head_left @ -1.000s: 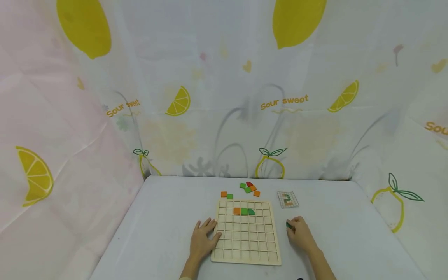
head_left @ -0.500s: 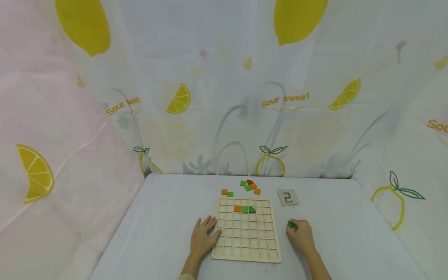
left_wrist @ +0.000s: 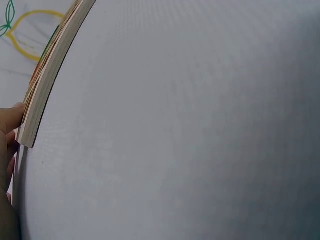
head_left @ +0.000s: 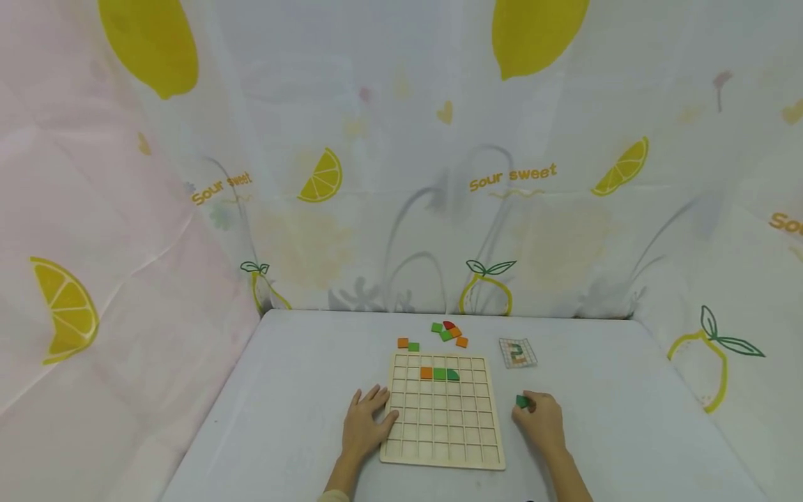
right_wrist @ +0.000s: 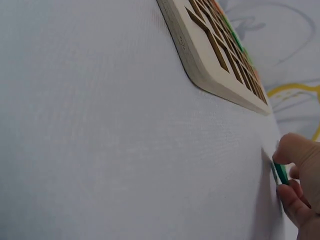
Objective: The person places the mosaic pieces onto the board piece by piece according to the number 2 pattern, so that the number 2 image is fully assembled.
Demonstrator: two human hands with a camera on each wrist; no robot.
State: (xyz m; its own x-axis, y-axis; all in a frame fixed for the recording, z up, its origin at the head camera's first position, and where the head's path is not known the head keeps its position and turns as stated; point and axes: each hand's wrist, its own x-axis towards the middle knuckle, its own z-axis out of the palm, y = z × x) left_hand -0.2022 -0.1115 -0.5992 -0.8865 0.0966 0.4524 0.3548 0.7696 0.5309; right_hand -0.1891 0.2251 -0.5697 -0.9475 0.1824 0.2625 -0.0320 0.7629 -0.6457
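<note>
A wooden grid board (head_left: 442,446) lies on the white table. In one of its upper rows sit an orange square tile (head_left: 426,374), a light green square tile (head_left: 440,374) and a dark green tile (head_left: 453,375) with one rounded corner. My left hand (head_left: 365,424) rests on the board's left edge, thumb over the rim and fingers spread. To the right of the board my right hand (head_left: 541,418) pinches a dark green tile (head_left: 522,401) between thumb and fingers. That tile (right_wrist: 281,171) shows edge-on in the right wrist view, partly covered by the fingers.
Behind the board lie an orange tile (head_left: 403,343) and a green tile (head_left: 414,346). A small cluster with a red rounded tile (head_left: 448,325) lies farther back, beside another orange tile (head_left: 461,342). A pattern card (head_left: 518,353) showing a 2-like figure lies at the right.
My right hand has turned slightly, and more of the dark green tile shows at its fingertips. The left hand stays on the board. The head view has tilted a little.
</note>
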